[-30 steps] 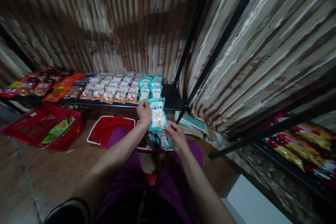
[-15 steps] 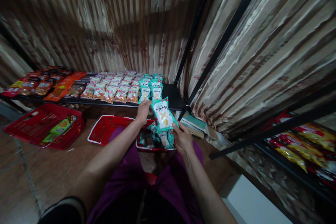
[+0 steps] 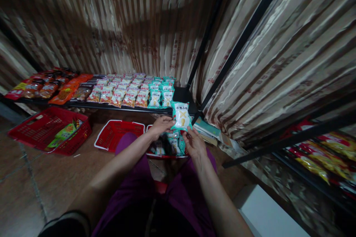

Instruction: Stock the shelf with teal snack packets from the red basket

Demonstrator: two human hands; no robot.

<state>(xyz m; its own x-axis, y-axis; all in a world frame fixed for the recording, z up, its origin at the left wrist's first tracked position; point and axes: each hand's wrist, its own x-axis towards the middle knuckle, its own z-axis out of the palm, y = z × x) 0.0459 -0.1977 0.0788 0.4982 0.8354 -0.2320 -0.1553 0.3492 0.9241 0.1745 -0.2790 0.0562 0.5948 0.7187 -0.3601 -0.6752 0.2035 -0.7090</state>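
Observation:
A teal and white snack bag [image 3: 182, 116] is held up in front of the shelf's edge, its printed face towards me. My right hand [image 3: 195, 143] pinches its lower right corner. At its lower left edge, my left hand [image 3: 161, 126] has its fingertips closed on the bag. Below the hands, a red basket [image 3: 167, 156] holds several more teal bags [image 3: 174, 145]. On the black shelf [image 3: 182, 96], two columns of matching teal bags [image 3: 167, 96] stand beside rows of white and orange snack bags [image 3: 118, 97].
Orange packets [image 3: 66, 90] and brown snack packs [image 3: 48, 89] fill the shelf's left part. Two red baskets, one at the middle [image 3: 107, 135] and one at left [image 3: 30, 127], sit on the floor. Black posts [image 3: 236, 50] and a white box [image 3: 267, 214] are at right.
The held bag has moved right and now sits more upright. My left hand has come away from the shelf edge to the bag's lower left side.

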